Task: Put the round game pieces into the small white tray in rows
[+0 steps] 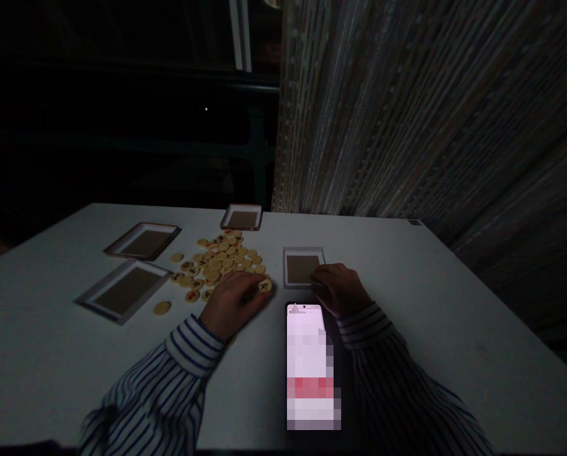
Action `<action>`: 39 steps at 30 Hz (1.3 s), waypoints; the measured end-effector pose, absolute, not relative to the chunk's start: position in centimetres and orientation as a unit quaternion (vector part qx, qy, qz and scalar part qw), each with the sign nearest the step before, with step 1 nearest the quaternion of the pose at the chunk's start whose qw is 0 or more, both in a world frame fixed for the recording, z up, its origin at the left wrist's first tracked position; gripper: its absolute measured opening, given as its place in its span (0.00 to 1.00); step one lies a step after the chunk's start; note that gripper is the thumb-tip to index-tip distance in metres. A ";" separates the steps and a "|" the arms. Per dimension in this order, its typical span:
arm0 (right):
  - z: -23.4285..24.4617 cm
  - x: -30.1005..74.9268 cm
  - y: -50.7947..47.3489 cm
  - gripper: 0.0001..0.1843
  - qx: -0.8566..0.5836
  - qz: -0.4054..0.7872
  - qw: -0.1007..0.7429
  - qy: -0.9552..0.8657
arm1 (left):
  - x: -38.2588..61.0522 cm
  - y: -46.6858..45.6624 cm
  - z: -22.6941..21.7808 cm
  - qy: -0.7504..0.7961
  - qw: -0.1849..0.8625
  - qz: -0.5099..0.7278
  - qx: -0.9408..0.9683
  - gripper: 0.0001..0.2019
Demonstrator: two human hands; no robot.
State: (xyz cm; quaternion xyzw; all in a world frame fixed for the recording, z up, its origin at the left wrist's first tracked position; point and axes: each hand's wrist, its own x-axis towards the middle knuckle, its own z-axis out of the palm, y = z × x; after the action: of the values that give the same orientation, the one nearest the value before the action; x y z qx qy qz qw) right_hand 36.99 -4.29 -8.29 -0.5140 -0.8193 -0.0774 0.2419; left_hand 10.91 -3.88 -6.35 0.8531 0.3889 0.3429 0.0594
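Note:
My left hand [233,301] is closed, pinching a round xiangqi piece [265,285] with a dark character between thumb and fingertips. Just beyond that hand spreads a heap of pale xiangqi pieces [226,253], some face up with red or black characters, others showing blank sides. My right hand [337,288] has its fingers curled over the right rim of a shallow white box [287,285] with a brown bottom, gripping its near right corner. Part of the rim is hidden under those fingers.
A lit phone [306,354] lies between my forearms. Three more shallow trays stand on the white table [420,316]: one at the back [241,226], one at left [143,256], one nearer [120,320]. A loose piece [162,308] lies apart. A string curtain [359,126] hangs behind.

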 end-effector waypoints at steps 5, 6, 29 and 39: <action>-7.6 36.6 -4.4 0.12 -0.540 -0.098 0.279 -0.788 | 11.9 -4.3 -5.1 0.406 0.063 0.365 0.835 0.14; -7.5 36.6 -4.4 0.12 -0.544 -0.099 0.284 -0.783 | 12.2 -4.3 -4.9 0.411 0.065 0.375 0.829 0.14; -6.7 37.0 -3.7 0.12 -0.576 -0.025 0.383 -0.722 | 19.3 -2.3 -5.9 0.442 0.498 0.565 0.488 0.17; -3.5 35.6 -0.5 0.11 -0.544 0.038 0.380 -0.747 | 19.5 -2.0 -6.0 0.428 0.550 0.577 0.426 0.17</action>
State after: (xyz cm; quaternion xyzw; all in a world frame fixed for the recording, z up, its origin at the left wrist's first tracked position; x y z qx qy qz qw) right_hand 35.60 -0.52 -3.46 -0.5441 -0.7473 0.0377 0.3796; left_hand 19.45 -2.01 -5.98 0.4264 0.4279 0.5769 0.5497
